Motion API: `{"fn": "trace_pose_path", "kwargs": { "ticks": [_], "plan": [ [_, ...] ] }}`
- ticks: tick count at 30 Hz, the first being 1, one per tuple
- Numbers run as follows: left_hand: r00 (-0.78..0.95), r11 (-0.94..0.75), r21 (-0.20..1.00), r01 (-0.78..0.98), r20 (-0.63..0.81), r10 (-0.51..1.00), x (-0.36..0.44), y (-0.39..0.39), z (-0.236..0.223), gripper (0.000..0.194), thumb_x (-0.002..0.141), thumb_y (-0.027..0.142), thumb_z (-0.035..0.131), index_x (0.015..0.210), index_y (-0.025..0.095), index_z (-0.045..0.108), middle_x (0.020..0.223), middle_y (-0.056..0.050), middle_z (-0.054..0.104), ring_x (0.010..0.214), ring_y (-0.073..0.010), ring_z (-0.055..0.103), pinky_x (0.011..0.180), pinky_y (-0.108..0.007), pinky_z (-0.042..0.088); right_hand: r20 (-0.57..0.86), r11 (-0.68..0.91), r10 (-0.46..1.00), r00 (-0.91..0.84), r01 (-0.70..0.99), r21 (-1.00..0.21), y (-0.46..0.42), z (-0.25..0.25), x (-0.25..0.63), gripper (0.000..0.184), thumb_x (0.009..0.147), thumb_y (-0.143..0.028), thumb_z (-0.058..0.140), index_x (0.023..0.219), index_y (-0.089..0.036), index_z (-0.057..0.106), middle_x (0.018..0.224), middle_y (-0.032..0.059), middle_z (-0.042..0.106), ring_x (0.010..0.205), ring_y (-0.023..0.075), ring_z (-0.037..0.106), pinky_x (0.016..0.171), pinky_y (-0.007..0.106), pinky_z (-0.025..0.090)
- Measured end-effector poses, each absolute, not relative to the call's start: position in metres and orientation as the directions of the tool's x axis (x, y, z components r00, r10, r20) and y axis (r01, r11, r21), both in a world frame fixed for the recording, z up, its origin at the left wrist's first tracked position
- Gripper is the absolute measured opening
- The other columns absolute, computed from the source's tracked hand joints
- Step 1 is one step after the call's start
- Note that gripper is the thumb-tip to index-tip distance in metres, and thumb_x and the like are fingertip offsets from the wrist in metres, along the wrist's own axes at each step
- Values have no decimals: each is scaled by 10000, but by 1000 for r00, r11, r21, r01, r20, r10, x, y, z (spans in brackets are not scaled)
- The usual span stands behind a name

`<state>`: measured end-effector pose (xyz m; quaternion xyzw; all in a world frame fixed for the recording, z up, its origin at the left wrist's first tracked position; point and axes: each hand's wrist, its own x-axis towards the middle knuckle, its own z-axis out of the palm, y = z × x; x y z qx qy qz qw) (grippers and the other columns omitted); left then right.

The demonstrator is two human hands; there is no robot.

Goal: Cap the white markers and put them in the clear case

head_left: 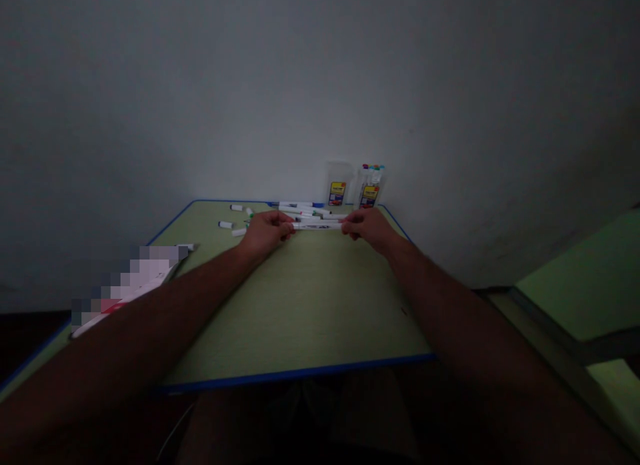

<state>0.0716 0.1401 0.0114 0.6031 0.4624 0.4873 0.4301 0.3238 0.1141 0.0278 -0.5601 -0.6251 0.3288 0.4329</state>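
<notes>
A white marker with dark print lies level between my two hands, above the far part of the table. Its left end is pinched in the fingers of my left hand. The fingers of my right hand close on its other end. Just behind it several more white markers lie in a loose bunch, some with blue or green ends. Loose white caps are scattered left of my left hand, and one is partly hidden by it.
Against the wall stand a clear plastic case with a yellow label and a second case holding markers with coloured tops. A partly blurred printed sheet or packet lies at the table's left. The pale green table has a blue edge.
</notes>
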Motion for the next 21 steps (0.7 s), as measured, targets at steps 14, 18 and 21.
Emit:
{"fn": "trace_pose_path", "kwargs": {
  "ticks": [14, 18, 21],
  "plan": [
    [186, -320, 914, 249, 279, 942, 74, 138, 1, 304, 641, 240, 757, 933, 182, 699, 638, 27, 631, 524, -120, 518, 531, -265, 410, 187, 158, 982, 37, 393, -906, 112, 35, 334, 80, 734, -164, 696, 658, -148, 677, 523, -11, 594, 432, 67, 475, 452, 210, 391],
    [206, -427, 861, 278, 380, 901, 73, 142, -2, 408, 642, 213, 763, 1043, 178, 693, 722, 17, 667, 644, -142, 591, 648, -278, 451, 185, 165, 982, 25, 346, -924, 113, 32, 331, 45, 716, -165, 700, 684, -148, 673, 587, -2, 632, 442, 73, 491, 451, 221, 414],
    [214, -455, 830, 323, 404, 889, 74, 140, 0, 339, 667, 205, 751, 1002, 176, 704, 788, -4, 689, 701, -156, 608, 700, -296, 459, 190, 176, 982, 7, 335, -926, 115, 29, 331, 42, 707, -181, 705, 708, -148, 679, 597, 0, 641, 445, 79, 497, 447, 227, 418]
  ]
}}
